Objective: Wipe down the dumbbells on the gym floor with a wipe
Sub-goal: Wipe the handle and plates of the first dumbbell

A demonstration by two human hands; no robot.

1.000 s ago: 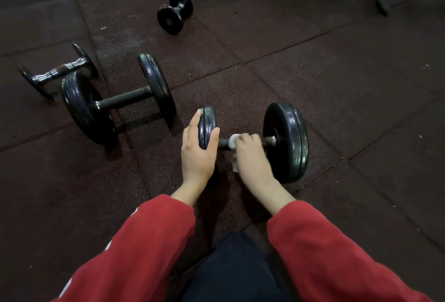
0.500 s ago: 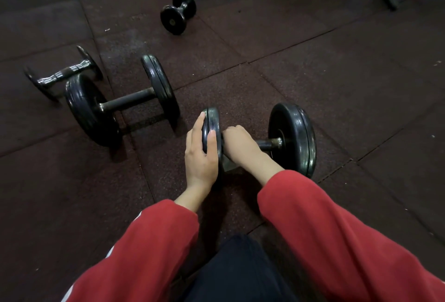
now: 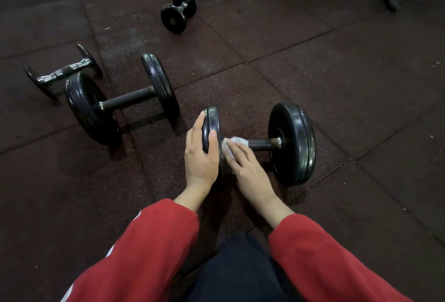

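A: So, progress? Near dumbbell [image 3: 260, 144] mid-wipe: left hand [image 3: 201, 154] grips its left plate, right hand [image 3: 248, 169] pinches the wipe [image 3: 234, 144] around the bar's left end. Looks like the others are untouched.

B: Count: four dumbbells total, three waiting far left. One wipe.

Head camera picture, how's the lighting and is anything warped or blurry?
Head view: dim overall, with soft glare on the near dumbbell plates; shadows pool beside the big dumbbell. Wide-angle bending curves the floor tile seams toward the edges. The white wipe is slightly overexposed; the far corner equipment is soft.
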